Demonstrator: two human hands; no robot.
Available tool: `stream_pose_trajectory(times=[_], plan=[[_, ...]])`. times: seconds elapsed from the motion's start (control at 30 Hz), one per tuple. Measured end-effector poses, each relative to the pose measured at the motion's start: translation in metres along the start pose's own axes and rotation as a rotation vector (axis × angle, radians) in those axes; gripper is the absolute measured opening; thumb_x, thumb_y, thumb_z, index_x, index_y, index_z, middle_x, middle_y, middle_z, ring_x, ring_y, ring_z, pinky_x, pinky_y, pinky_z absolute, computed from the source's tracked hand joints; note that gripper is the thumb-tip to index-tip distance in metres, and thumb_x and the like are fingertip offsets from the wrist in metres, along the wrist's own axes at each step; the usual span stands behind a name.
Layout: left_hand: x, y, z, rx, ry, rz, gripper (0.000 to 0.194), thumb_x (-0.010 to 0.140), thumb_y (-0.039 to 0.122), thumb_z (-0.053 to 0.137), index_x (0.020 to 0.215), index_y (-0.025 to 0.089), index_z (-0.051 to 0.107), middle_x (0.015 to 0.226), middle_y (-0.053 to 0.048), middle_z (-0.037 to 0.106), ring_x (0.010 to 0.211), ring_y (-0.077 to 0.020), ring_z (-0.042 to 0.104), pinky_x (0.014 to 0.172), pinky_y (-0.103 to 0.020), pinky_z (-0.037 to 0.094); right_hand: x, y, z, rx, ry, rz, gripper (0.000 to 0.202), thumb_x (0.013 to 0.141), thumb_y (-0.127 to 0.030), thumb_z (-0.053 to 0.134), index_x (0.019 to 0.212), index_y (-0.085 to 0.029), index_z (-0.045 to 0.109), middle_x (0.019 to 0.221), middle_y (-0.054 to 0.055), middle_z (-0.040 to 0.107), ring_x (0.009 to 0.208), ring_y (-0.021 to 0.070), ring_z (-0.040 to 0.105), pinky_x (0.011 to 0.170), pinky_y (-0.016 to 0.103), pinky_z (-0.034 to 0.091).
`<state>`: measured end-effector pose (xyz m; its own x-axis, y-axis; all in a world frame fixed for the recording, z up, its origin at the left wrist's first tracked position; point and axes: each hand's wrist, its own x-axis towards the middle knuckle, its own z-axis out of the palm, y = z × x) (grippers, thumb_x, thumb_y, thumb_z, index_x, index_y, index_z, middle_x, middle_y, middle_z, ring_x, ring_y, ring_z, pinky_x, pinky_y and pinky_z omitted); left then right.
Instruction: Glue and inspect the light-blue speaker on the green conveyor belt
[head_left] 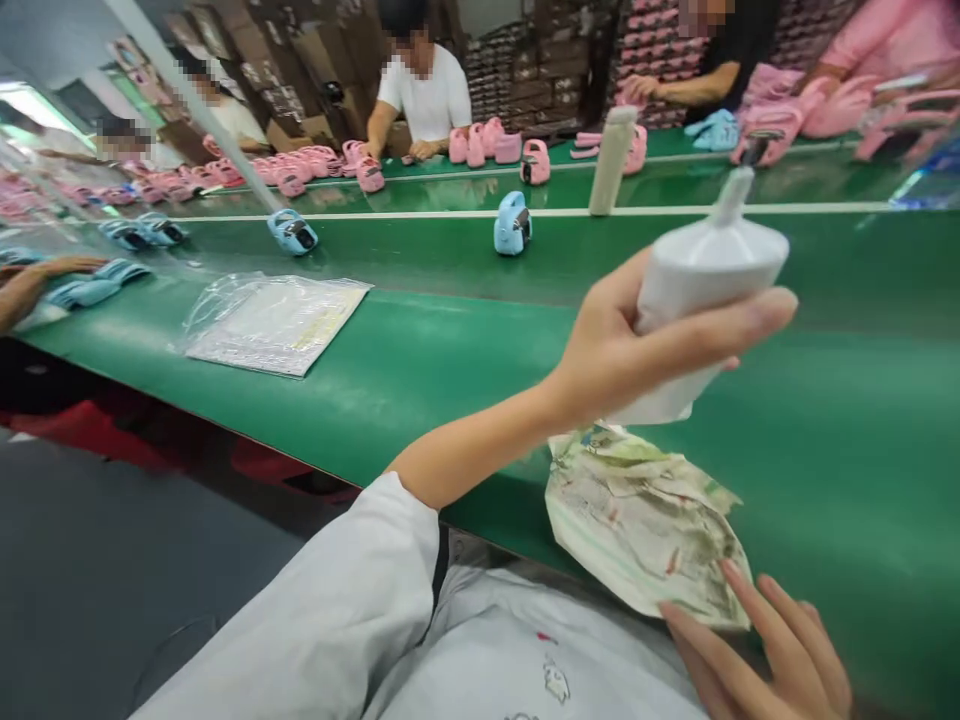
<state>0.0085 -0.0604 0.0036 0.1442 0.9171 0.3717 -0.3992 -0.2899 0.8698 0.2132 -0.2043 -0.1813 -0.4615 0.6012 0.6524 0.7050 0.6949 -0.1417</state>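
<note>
Resting at the near edge of the frame, the person's right hand (765,650) is touching the lower corner of a crumpled, stained sheet of printed paper (645,530) with its fingers (750,610) spread slightly apart and lying flat, not closed around anything. That sheet is lying on the near edge of the long green conveyor table (450,390), just under the raised bottle. Above it, the left hand (622,350) is holding a white plastic squeeze bottle with a narrow nozzle (709,290), thumb and fingers clamped around its body, off the table.

The bottle is tilting, its long axis running from lower left to upper right, nozzle pointing up and away toward the far side of the table. No fluid is showing at the tip, so dispensing does not appear to be under way, and the paper is already soiled.

Farther out, a clear plastic bag with flat contents (274,322) is lying on the table. Beyond it, small blue items (513,224) and a tall white bottle (611,160) are standing near a white line, with pink items (480,145) and other people working along the far side.
</note>
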Motion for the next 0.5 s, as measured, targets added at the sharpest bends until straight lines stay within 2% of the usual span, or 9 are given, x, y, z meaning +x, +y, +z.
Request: stream_pose_trajectory(times=[0.1,0.17,0.23,0.3,0.4,0.5], plan=[[0.003,0.004,0.012,0.036,-0.022,0.021,0.013,0.071,0.028,0.063,0.070,0.017,0.055,0.059,0.009,0.053,0.054,-0.0059,0.055,0.052,-0.019,0.045,-0.005,-0.004,0.003,0.016,-0.005,0.050,0.040,0.081,-0.008,0.059,0.110,-0.034,0.061,0.137,0.005,0.037,0.127,0.0292,0.032,0.108,0.049,0.021],[0.005,0.002,0.019,0.036,-0.079,0.028,0.012,0.072,0.025,0.063,0.070,0.016,0.054,0.058,0.008,0.053,0.054,-0.0059,0.055,0.051,-0.018,0.045,-0.008,-0.006,0.005,0.021,0.007,0.056,0.039,0.082,-0.014,0.060,0.112,-0.039,0.060,0.136,0.002,0.038,0.128,0.0287,0.031,0.108,0.049,0.021],[0.007,-0.003,0.022,0.021,-0.135,0.044,0.011,0.073,0.022,0.061,0.071,0.015,0.054,0.057,0.007,0.053,0.053,-0.0057,0.054,0.050,-0.018,0.045,-0.011,-0.006,0.006,0.038,0.022,0.049,0.029,0.086,-0.024,0.059,0.109,-0.042,0.062,0.136,-0.002,0.039,0.129,0.0282,0.028,0.109,0.047,0.020],[0.011,-0.007,0.022,0.011,-0.177,0.060,0.012,0.074,0.023,0.061,0.073,0.014,0.053,0.058,0.006,0.054,0.053,-0.0061,0.054,0.050,-0.018,0.045,-0.014,-0.006,0.004,0.080,0.019,0.086,0.021,0.090,-0.033,0.054,0.106,-0.043,0.063,0.137,-0.003,0.036,0.130,0.0287,0.026,0.110,0.049,0.018],[0.019,-0.010,0.019,0.021,-0.195,0.057,0.017,0.075,0.030,0.062,0.075,0.015,0.054,0.060,0.005,0.055,0.054,-0.0077,0.056,0.050,-0.019,0.046,-0.016,-0.007,-0.001,0.147,-0.016,0.180,0.022,0.092,-0.041,0.049,0.110,-0.044,0.061,0.142,-0.003,0.029,0.131,0.0309,0.023,0.109,0.052,0.014],[0.029,-0.011,0.015,0.039,-0.186,0.051,0.018,0.076,0.031,0.061,0.075,0.015,0.054,0.060,0.005,0.055,0.054,-0.0080,0.056,0.050,-0.019,0.046,-0.015,-0.007,-0.006,0.127,-0.041,0.191,0.030,0.092,-0.035,0.051,0.120,-0.047,0.051,0.145,-0.004,0.023,0.133,0.0295,0.019,0.110,0.051,0.014]])
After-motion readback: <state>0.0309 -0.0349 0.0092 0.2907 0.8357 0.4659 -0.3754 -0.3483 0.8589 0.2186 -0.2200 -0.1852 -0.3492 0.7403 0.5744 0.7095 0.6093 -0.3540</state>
